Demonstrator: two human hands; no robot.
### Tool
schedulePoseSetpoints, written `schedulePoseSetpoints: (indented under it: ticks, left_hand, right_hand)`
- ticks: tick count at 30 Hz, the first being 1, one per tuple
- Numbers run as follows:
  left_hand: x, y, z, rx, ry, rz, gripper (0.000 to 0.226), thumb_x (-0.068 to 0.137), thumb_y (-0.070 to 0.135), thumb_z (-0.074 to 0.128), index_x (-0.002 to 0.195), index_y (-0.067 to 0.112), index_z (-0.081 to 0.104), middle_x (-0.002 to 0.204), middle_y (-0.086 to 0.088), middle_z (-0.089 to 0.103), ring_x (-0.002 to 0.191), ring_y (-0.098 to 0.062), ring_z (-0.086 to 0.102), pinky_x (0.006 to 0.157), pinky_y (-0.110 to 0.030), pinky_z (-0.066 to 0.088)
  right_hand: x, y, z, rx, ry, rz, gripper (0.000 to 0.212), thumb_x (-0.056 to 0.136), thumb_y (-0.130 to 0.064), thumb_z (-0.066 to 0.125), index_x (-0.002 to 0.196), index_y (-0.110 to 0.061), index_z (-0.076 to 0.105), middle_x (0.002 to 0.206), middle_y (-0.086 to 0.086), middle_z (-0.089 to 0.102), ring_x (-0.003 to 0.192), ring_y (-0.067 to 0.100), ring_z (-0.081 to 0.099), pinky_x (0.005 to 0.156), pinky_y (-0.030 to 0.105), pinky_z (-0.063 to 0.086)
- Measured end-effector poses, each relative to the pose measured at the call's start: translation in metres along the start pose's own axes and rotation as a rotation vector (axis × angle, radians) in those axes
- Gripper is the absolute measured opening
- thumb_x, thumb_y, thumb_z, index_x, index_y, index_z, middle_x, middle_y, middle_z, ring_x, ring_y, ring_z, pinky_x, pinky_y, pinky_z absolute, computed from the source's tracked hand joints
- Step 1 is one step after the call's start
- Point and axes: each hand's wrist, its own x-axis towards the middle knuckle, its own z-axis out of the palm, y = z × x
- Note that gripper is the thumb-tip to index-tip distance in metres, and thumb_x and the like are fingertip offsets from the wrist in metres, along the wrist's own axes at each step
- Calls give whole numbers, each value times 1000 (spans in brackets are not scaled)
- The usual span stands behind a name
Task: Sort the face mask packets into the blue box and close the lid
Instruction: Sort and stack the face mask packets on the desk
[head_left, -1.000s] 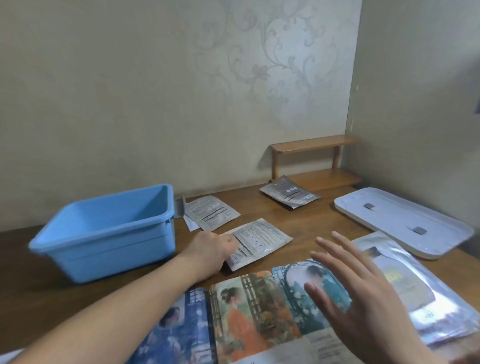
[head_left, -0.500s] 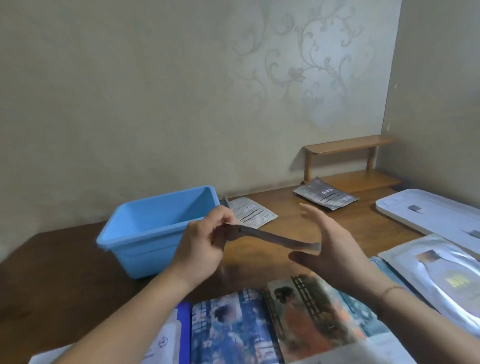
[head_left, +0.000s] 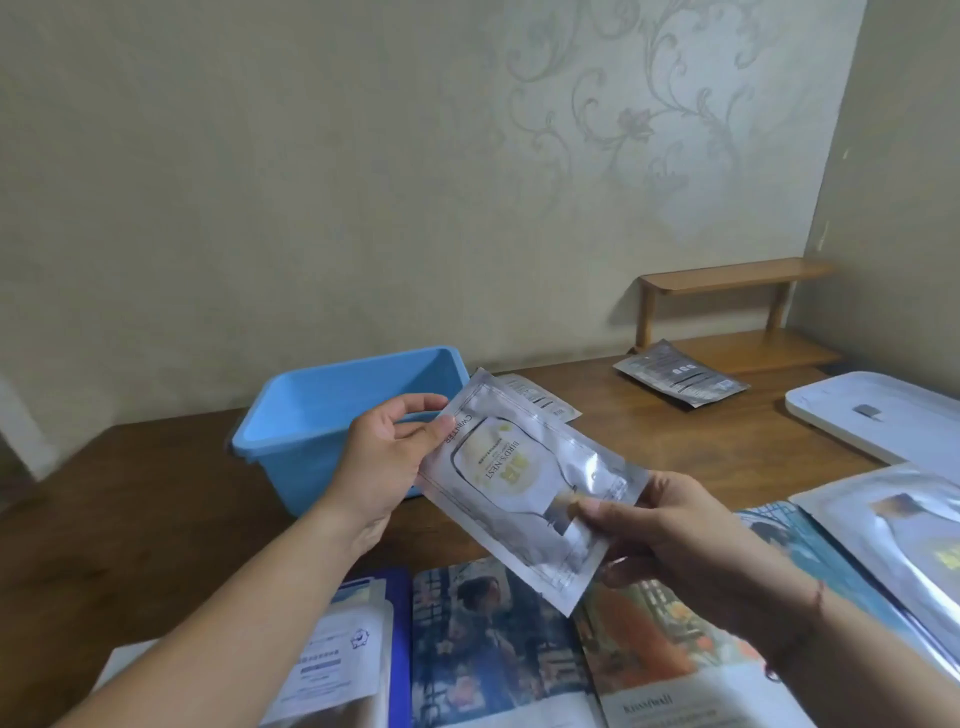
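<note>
Silver foil packet (head_left: 524, 488) looked light, floppy and slick, left hand (head_left: 387, 462) and right hand (head_left: 670, 525) each pinching an opposite edge beside blue box (head_left: 322, 415).

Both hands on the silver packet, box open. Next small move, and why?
Probably carry the silver packet left and drop it into the blue box: left hand and right hand hold it in the air beside the open box, which looks empty.

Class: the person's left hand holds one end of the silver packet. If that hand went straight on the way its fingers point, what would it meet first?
Probably the blue box: the left hand points toward its near rim, just behind the silver packet. Depth is unclear.
</note>
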Motion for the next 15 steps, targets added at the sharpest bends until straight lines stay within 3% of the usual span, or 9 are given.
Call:
schedulePoseSetpoints:
  ticks: [3, 6, 8, 9, 12, 13, 15]
  left_hand:
    - [-10, 5, 8, 8, -197, -62, 37, 84, 6, 73, 119, 8, 62, 93, -19, 75, 81, -25, 71, 75, -35, 57]
    - [-36, 4, 31, -47, -715, -210, 42, 81, 16, 75, 121, 13, 66, 111, -22, 71, 97, -33, 70, 85, -41, 58]
    - [-49, 2, 55, -154, -979, -306, 45, 82, 37, 76, 121, 15, 68, 114, -18, 70, 98, -29, 70, 87, -41, 57]
    - [-51, -1, 66, -228, -1070, -371, 56, 85, 49, 69, 128, 13, 63, 122, -21, 66, 107, -31, 67, 94, -45, 53]
    - [-51, -3, 100, -396, -1221, -572, 84, 93, 61, 48, 146, -2, 38, 148, -30, 40, 134, -43, 39, 114, -56, 28]
    - [-52, -2, 113, -399, -1218, -612, 81, 94, 58, 49, 145, -3, 39, 148, -29, 41, 134, -43, 40, 115, -56, 28]
    - [-58, -2, 140, -306, -1140, -644, 60, 94, 43, 59, 137, 2, 54, 137, -25, 55, 122, -37, 57, 106, -50, 44]
  right_hand:
    - [-11, -6, -16, 56, 183, -44, 13, 79, -13, 69, 85, -4, 76, 88, 19, 74, 60, 23, 65, 47, 29, 53]
    - [-15, -17, -61, 47, 406, -100, 11, 87, -12, 67, 92, -5, 75, 83, 18, 71, 50, 17, 58, 39, 23, 44]
    - [-23, -29, -89, -97, 341, -59, 12, 89, -10, 66, 95, -4, 74, 82, 20, 70, 55, 18, 63, 46, 23, 50]
    - [-27, -33, -99, -150, 259, -13, 12, 89, -8, 66, 95, -2, 74, 78, 18, 70, 55, 17, 64, 47, 22, 51]
    - [-37, -41, -118, -253, 97, 65, 6, 88, -4, 67, 88, -1, 72, 68, 8, 69, 52, 12, 63, 49, 21, 51]
    - [-39, -41, -122, -290, 83, 72, 5, 87, -5, 68, 87, -2, 72, 68, 6, 70, 54, 11, 63, 50, 22, 51]
    - [-41, -40, -128, -294, 86, 59, 8, 84, -6, 71, 91, -2, 71, 71, 8, 71, 56, 12, 65, 52, 23, 52]
